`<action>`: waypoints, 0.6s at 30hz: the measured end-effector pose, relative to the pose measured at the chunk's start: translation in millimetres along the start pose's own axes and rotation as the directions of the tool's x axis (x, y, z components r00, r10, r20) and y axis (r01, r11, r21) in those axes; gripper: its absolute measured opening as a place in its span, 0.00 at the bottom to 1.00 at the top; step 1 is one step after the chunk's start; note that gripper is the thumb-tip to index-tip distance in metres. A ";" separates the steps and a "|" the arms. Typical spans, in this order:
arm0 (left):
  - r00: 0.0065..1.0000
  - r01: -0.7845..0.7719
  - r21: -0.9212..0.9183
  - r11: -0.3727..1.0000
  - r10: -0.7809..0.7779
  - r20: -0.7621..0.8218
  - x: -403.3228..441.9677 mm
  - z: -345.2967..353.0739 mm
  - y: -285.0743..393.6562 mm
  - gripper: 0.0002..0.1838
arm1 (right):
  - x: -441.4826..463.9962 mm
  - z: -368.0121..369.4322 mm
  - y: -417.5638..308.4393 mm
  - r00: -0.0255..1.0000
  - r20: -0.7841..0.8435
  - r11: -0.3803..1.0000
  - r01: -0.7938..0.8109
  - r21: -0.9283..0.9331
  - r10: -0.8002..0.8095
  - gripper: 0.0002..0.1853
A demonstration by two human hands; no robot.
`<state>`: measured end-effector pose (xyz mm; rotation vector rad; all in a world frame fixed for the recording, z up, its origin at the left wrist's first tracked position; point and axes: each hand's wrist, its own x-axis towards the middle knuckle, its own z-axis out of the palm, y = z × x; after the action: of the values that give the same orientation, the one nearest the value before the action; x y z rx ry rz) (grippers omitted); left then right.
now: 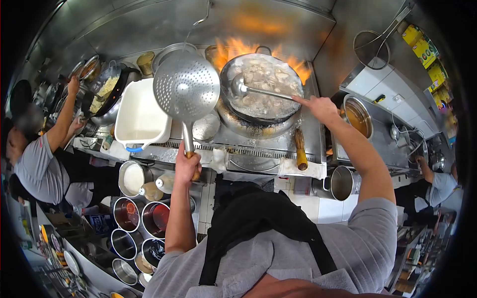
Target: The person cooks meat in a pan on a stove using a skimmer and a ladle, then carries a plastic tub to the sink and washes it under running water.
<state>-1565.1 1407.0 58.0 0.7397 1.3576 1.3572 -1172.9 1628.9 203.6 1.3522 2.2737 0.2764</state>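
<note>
My left hand (189, 164) is wrapped round the wooden handle of a large perforated strainer (186, 85), raised with its round bowl up, left of the wok. My right hand (322, 108) grips the long handle of a metal ladle (239, 85). The ladle's bowl is at the left side of the wok (226, 107), over the bubbling, foamy liquid. Pale pieces (268, 77) float in this liquid; their kind I cannot make out. Flames (233, 48) rise behind the wok and at its sides.
A white plastic tub (141, 111) stands left of the strainer. A bamboo brush (301, 149) lies on the stove's front right. Pots of sauce (126, 214) are at lower left. A co-worker (42, 164) handles a wok (107, 97) at left; another person (437, 186) is at far right.
</note>
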 end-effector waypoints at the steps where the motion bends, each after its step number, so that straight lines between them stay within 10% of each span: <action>1: 0.999 -0.029 0.009 1.000 0.029 0.015 11.4 6.8 10.0 0.35 | -8.7 -0.7 1.1 1.000 0.014 1.000 -0.009 -0.026 0.010 0.44; 7: 0.982 -0.169 0.177 0.970 0.150 0.119 124.1 39.9 43.1 0.33 | -56.1 32.3 2.7 0.994 -0.041 0.992 -0.099 0.080 0.102 0.46; 12: 0.928 -0.308 0.759 0.573 0.357 0.108 225.3 77.4 46.3 0.42 | -45.4 89.2 13.7 0.973 -0.163 0.918 -0.088 0.387 0.162 0.49; 18: 0.983 -0.173 0.848 0.501 0.148 0.113 238.8 129.5 72.8 0.43 | 2.0 96.6 -1.3 0.901 0.066 0.685 -0.372 0.627 0.429 0.47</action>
<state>-1527.9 1683.5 93.6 1.5772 1.9916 0.6965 -1126.7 1623.4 118.8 2.2301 2.1935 -0.3440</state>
